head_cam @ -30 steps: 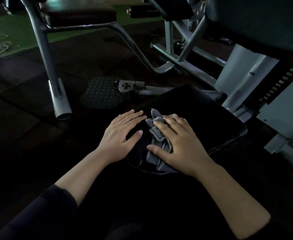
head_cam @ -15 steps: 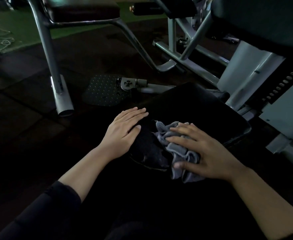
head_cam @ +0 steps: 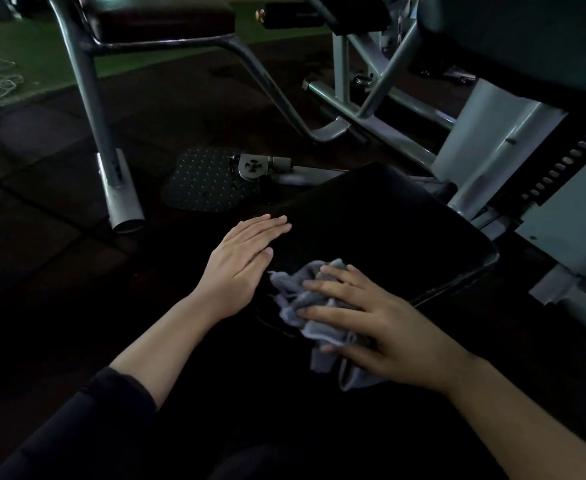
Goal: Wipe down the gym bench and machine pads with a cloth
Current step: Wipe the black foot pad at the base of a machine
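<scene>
The room is a dim gym with dark rubber floor tiles (head_cam: 35, 244) and a strip of green turf (head_cam: 32, 60) at the far left. The landmark is the black seat pad (head_cam: 381, 216) of a grey weight machine (head_cam: 526, 161); beyond it stand a studded footplate (head_cam: 205, 181) and a grey-framed bench (head_cam: 160, 19).

The step in hand looks like wiping this seat pad. The right hand (head_cam: 381, 323) lies on the near part of the pad, fingers spread and only lightly bent, pressing a crumpled grey cloth (head_cam: 305, 299) flat against it; part of the cloth hangs over the pad's near edge. The left hand (head_cam: 243, 258) rests on the pad's left edge, fingers straight and together, holding nothing, seemingly as a brace.

The next move probably calls for sweeping the cloth toward the far and right parts of the pad, keeping pressure so the bunched cloth does not slip out.

Compared with half a second ago, the right hand and cloth have slid back toward the pad's near edge, while the left hand stays roughly where it was.
</scene>
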`<action>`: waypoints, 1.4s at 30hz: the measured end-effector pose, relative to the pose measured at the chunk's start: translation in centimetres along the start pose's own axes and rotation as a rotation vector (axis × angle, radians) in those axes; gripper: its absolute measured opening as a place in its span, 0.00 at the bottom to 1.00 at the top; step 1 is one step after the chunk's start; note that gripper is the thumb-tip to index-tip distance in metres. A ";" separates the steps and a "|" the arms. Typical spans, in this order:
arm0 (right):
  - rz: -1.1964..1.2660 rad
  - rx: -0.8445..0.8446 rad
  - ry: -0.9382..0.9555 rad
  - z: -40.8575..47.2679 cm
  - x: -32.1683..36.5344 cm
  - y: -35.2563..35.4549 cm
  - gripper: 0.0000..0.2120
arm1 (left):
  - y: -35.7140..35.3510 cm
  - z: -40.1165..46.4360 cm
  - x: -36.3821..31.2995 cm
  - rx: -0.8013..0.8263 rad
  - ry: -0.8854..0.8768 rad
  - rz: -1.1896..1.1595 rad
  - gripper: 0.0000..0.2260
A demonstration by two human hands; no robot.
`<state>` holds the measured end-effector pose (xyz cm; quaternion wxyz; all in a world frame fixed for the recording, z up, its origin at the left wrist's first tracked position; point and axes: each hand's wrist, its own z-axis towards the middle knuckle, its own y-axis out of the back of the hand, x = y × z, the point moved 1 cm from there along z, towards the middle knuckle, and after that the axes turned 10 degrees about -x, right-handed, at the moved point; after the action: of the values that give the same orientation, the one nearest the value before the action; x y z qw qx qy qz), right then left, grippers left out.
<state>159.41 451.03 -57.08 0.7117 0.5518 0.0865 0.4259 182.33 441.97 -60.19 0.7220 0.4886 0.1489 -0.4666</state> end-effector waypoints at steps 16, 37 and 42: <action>0.067 0.032 -0.068 1.5 0.5 0.2 0.21 | 0.1 0.0 -0.2 -0.023 -0.011 -0.009 0.20; 0.066 0.204 -0.223 10.7 -5.6 1.5 0.21 | -0.7 -3.9 -2.7 -0.221 0.553 -0.112 0.31; -0.048 0.182 -0.173 9.1 -4.5 0.6 0.25 | -1.4 -3.9 -2.7 -0.305 0.582 -0.199 0.32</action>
<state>161.66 441.43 -54.67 0.6735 0.6467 0.0762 0.3498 180.75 446.55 -61.07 0.6650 0.4705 0.4638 -0.3483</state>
